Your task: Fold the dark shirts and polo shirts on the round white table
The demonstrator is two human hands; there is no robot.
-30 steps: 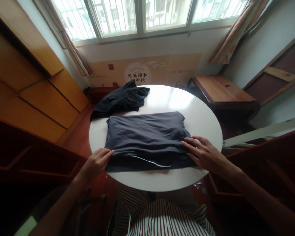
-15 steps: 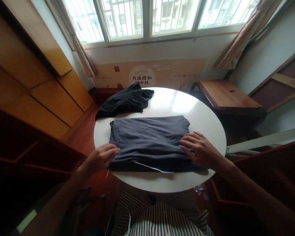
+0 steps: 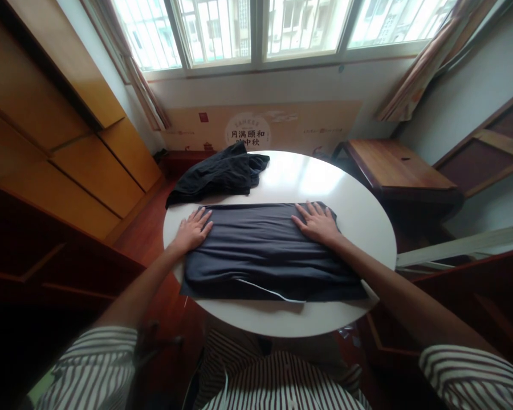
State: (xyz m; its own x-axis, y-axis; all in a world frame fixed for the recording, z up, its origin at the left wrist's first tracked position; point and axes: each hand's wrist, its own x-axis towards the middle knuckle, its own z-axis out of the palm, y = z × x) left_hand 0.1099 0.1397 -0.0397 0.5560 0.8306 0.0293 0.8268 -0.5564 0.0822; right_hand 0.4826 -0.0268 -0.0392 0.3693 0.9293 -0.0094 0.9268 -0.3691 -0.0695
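Note:
A dark grey garment [image 3: 256, 245], folded into a wide rectangle, lies on the white oval table [image 3: 282, 322]. My left hand [image 3: 193, 229] rests flat on its far left corner with the fingers spread. On the far right part of the cloth lies my right hand [image 3: 316, 223], also flat with fingers apart. A thin white drawstring or cord [image 3: 271, 291] runs across the near part of the garment. Creases cross the cloth from side to side. Its near right corner reaches the table's edge.
A crumpled black garment [image 3: 218, 173] lies at the table's far left and hangs over the edge. A wooden side table [image 3: 397, 162] stands at the back right. Wooden cabinets [image 3: 85, 171] line the left, and a printed cardboard panel [image 3: 303, 122] leans below the window.
Both hands have slid away from me, from the near part of the garment to its far corners. Their fingers, bent before, are now spread flat. The cloth's far edge looks straighter.

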